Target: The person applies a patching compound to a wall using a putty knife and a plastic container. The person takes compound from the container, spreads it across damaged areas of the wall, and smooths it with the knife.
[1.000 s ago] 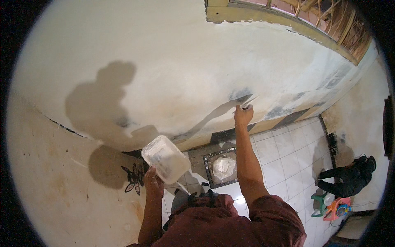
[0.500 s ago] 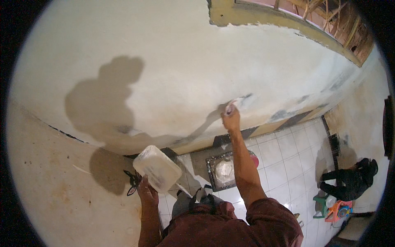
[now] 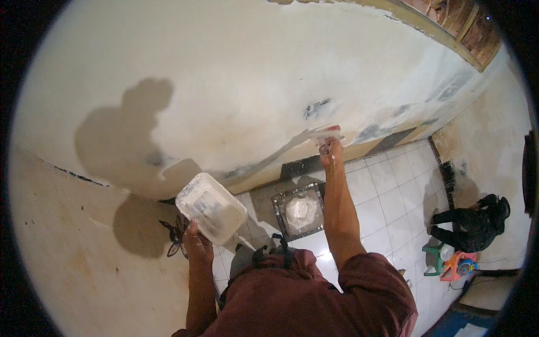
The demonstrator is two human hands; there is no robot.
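Observation:
My left hand [image 3: 197, 240] grips the lower left edge of a shallow off-white plastic tray [image 3: 229, 194], its thumb over the rim. White paste is smeared on the tray's edge, and greyish patches show on its middle. Beside the wall, my right hand [image 3: 332, 149] is closed round a putty knife [image 3: 327, 133] with white paste on it and a bit of red at one end. The knife lies close to the pale wall [image 3: 236, 73]; whether its blade touches it I cannot tell. Just above it, a dark scraped patch [image 3: 318, 108] shows on the wall.
A dark-edged square slab [image 3: 279, 216] with a white lump of paste [image 3: 301, 212] lies on the tiled floor [image 3: 387, 196]. To the right, a person in dark clothes [image 3: 474, 227] sits near green and orange stools [image 3: 461, 265]. A window frame [image 3: 426, 25] borders the upper right.
My right hand has moved slightly right and down along the wall, uncovering the dark patch, and the putty knife's red part now shows. The tray stays in my left hand.

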